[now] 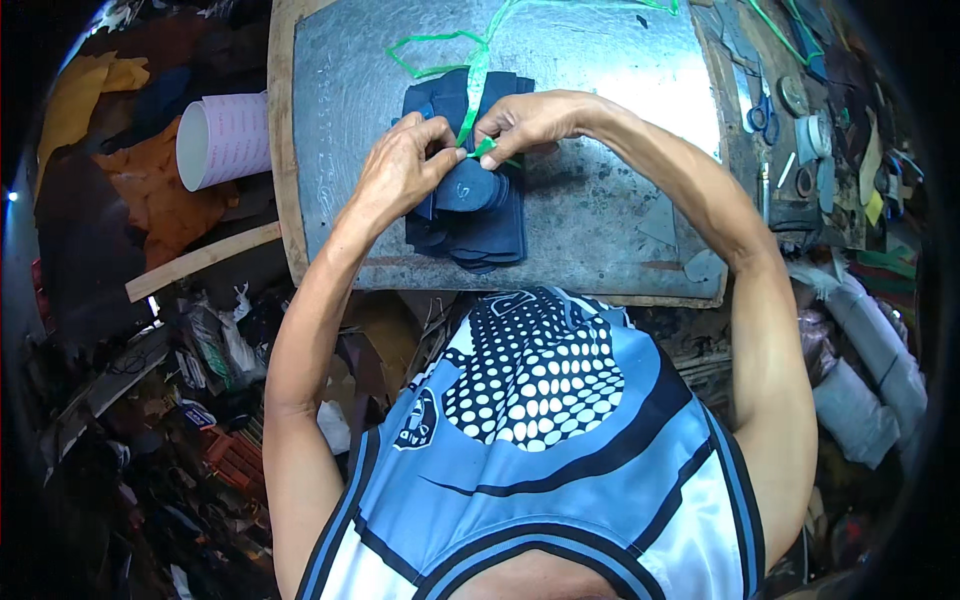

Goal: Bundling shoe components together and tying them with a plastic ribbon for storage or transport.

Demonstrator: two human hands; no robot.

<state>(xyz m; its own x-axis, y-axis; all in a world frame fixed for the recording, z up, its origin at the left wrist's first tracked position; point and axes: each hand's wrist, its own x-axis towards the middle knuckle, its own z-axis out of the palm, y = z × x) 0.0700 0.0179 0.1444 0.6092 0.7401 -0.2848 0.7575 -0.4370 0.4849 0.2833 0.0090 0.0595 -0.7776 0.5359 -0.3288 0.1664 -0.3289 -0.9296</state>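
In the head view we see, at upper centre of the frame, our left hand (400, 165) and right hand (525, 120) both pinched on a green plastic strap (478, 75) over a stack of dark blue cut pieces (470, 205) on the metal-topped bench (620, 80) — our fingertips hide the knot. The strap's far end runs off the top edge.

A stack of dark blue cut pieces (470, 200) lies flat on a grey metal sheet (600, 60), its edges uneven, a rounded piece on top. A thin green plastic strip (478, 62) runs across the stack and loops loosely beyond its far edge.
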